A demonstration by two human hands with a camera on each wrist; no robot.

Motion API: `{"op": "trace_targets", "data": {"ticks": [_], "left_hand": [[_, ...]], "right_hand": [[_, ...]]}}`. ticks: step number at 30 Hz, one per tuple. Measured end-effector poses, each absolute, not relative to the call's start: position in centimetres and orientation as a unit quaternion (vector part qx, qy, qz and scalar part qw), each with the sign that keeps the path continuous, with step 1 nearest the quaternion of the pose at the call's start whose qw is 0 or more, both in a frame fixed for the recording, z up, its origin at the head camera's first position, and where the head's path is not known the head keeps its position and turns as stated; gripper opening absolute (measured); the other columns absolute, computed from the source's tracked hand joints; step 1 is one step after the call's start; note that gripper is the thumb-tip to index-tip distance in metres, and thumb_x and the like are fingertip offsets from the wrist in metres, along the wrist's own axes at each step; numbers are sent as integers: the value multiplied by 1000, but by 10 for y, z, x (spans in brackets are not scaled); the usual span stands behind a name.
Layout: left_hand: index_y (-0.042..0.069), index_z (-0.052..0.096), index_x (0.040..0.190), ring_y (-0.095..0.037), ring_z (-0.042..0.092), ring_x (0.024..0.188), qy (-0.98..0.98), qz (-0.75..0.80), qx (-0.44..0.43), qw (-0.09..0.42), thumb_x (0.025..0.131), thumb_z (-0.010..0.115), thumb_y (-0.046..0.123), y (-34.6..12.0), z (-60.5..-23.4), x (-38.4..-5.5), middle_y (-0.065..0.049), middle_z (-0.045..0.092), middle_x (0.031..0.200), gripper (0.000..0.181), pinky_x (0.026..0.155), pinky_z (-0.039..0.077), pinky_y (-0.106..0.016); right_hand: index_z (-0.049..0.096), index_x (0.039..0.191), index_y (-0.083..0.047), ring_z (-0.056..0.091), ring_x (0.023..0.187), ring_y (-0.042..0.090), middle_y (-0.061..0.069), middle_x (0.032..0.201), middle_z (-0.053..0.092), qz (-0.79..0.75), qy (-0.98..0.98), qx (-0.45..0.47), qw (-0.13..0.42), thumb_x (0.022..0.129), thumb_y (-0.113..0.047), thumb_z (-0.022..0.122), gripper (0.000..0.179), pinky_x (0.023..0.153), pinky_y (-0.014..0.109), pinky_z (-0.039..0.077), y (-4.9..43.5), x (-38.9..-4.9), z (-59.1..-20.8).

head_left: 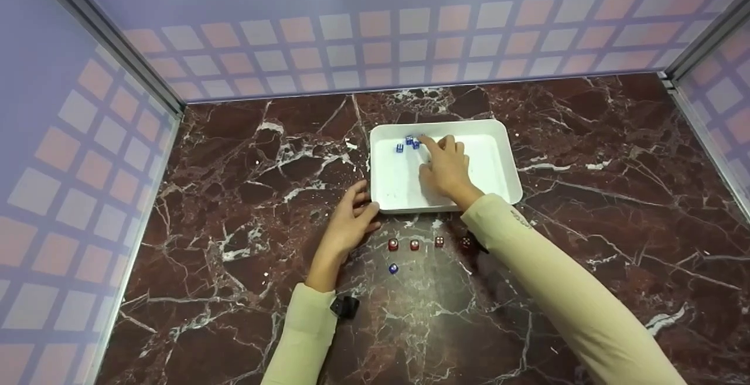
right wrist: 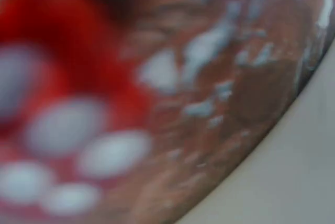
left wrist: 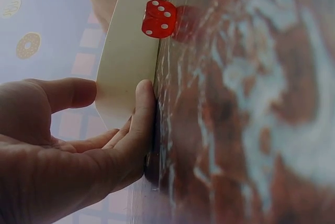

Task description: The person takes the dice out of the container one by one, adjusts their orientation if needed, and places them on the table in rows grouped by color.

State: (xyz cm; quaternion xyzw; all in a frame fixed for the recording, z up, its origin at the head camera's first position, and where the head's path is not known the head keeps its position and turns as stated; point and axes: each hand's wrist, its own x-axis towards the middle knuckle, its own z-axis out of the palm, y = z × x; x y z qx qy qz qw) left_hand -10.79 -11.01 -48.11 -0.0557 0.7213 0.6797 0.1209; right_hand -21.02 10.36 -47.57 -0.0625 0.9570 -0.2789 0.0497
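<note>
My left hand (head_left: 350,221) grips the front left corner of a white tray (head_left: 513,180), thumb and fingers on either side of it. The left wrist view shows the thumb (left wrist: 78,92) touching the rim. Over the tray's inside is my right hand (head_left: 448,165), its index finger reaching to a small group of blue dice (head_left: 415,145) at the back left. The fingertip touches or nearly touches one die and partly hides it. Another blue die (head_left: 399,148) sits just left of these. The right wrist view does not show the hand.
In front of the tray several red dice (head_left: 415,245) stand in a row on the dark marbled table (head_left: 246,256); the rightmost is beside the right sleeve. A lone blue die (head_left: 393,268) lies nearer. A tiled-pattern wall (head_left: 351,27) stands behind.
</note>
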Motion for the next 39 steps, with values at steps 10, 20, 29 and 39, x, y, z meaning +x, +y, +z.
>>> {"op": "trace_targets", "data": {"ticks": [10, 20, 29, 39], "left_hand": [[1, 34, 163, -39, 60, 124, 719, 683, -61, 119, 106, 58, 3, -110, -482, -109, -29, 47, 150, 61, 92, 67, -39], [3, 34, 164, -37, 60, 124, 715, 685, -65, 124, 106, 59, 4, -111, -483, -108, -28, 47, 151, 63, 92, 66, -38], [3, 33, 164, -37, 60, 123, 721, 678, -58, 128, 106, 57, 4, -111, -481, -111, -27, 46, 151, 62, 91, 67, -37], [5, 34, 164, -38, 60, 123, 716, 684, -62, 128, 106, 59, 3, -111, -480, -110, -28, 46, 151, 63, 93, 66, -39]], "right_hand": [[49, 158, -22, 38, 126, 41, 23, 140, 44, -291, 953, -27, 85, 97, -12, 61, 63, 104, 56, 39, 99, -221, -469], [65, 139, -20, 44, 123, 38, 17, 129, 54, -353, 933, 30, 58, 101, -16, 66, 38, 109, 56, 37, 93, -229, -475], [67, 138, -19, 46, 123, 39, 19, 132, 52, -341, 939, 12, 39, 99, -13, 67, 39, 104, 58, 40, 96, -229, -477], [72, 126, -15, 45, 123, 41, 21, 133, 50, -313, 949, -15, 40, 100, -12, 68, 27, 103, 59, 42, 96, -227, -477]]}}
